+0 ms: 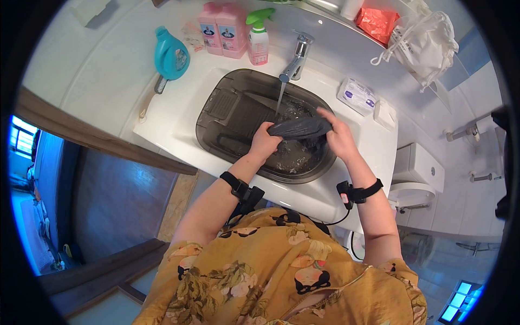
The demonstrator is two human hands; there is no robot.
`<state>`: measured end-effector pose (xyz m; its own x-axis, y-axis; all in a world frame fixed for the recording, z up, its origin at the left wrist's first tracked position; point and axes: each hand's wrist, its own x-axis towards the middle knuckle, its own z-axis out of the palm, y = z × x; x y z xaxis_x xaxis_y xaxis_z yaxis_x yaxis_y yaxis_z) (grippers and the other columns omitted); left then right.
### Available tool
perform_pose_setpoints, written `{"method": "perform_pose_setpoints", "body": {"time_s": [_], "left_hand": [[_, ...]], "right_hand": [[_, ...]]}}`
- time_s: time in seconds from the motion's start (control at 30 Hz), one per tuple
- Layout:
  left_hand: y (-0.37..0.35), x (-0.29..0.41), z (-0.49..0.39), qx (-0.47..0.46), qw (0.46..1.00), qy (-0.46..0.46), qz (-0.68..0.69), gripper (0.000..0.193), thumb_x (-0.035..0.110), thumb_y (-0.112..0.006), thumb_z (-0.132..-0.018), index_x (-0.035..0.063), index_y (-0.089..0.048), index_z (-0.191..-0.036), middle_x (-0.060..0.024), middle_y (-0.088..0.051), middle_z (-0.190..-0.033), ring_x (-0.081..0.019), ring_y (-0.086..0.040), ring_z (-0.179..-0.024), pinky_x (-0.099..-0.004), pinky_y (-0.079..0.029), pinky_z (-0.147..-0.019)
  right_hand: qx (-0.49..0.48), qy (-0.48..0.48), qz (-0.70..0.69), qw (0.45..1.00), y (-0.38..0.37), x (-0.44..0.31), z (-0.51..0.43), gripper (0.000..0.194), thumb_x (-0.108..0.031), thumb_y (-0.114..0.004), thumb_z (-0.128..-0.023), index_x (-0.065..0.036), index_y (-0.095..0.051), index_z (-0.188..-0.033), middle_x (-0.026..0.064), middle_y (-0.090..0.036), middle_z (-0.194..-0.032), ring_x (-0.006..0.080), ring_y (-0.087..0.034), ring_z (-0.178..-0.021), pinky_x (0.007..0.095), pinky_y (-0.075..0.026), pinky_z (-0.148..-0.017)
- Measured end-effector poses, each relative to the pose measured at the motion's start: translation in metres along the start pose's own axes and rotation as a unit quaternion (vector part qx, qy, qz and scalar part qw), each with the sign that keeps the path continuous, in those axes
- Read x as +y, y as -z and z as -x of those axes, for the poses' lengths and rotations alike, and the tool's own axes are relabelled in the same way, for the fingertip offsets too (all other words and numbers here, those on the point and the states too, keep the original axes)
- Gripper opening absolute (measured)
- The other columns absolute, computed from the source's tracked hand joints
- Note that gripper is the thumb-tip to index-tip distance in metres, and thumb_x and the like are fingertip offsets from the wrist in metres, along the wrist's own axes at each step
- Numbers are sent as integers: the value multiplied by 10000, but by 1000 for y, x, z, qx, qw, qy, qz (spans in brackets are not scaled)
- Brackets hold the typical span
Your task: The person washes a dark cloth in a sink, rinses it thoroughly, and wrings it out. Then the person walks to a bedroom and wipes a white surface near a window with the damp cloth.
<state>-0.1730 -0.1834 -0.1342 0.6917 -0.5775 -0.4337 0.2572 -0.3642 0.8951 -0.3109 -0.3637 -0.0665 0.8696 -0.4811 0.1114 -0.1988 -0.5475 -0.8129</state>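
Observation:
A wet dark grey cloth (pixel 302 128) is stretched between my two hands, low over a dark translucent plastic wash basin (pixel 203 126). My left hand (pixel 265 142) grips its left end, and my right hand (pixel 339 134) holds the right end with the index finger raised. Part of the cloth hangs into the water at the right. A ribbed washboard surface (pixel 254 115) shows in the basin's left half. Water runs from the chrome faucet (pixel 298 57) into the basin, where the surface is bubbly. The basin sits in a white sink (pixel 187 122).
A blue detergent bottle (pixel 170 57), a scrub brush (pixel 161 85), two pink bottles (pixel 229 34) and a green-topped spray bottle (pixel 258 40) stand or lie at the back left. To the right are a tissue pack (pixel 356 96), a soap-like white block (pixel 384 114) and a toilet (pixel 418 174).

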Motion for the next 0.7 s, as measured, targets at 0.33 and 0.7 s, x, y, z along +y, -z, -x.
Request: {"method": "perform_pose_setpoints", "body": {"time_s": [0.33, 0.7], "left_hand": [[8, -41, -8, 37, 990, -74, -116, 682, 149, -749, -827, 9, -464, -1431, -182, -537, -1382, -277, -567, -1213, -338, -439, -1032], [-4, -18, 12, -80, 977, 156, 121, 766, 667, -437, -957, 198, -297, -1547, -68, -366, -1549, -267, -387, -1383, -573, -349, -1054]], "right_hand": [[-330, -71, 364, 868, -81, 71, 9, 618, -224, -738, -748, -351, -587, -1334, 149, -265, -1609, 390, -342, -1429, 621, -356, -1077], [-109, -137, -84, 981, -52, 26, -13, 164, -112, -685, -766, -20, -591, -864, 39, -605, -745, 158, -575, -702, 299, -482, -698]]}}
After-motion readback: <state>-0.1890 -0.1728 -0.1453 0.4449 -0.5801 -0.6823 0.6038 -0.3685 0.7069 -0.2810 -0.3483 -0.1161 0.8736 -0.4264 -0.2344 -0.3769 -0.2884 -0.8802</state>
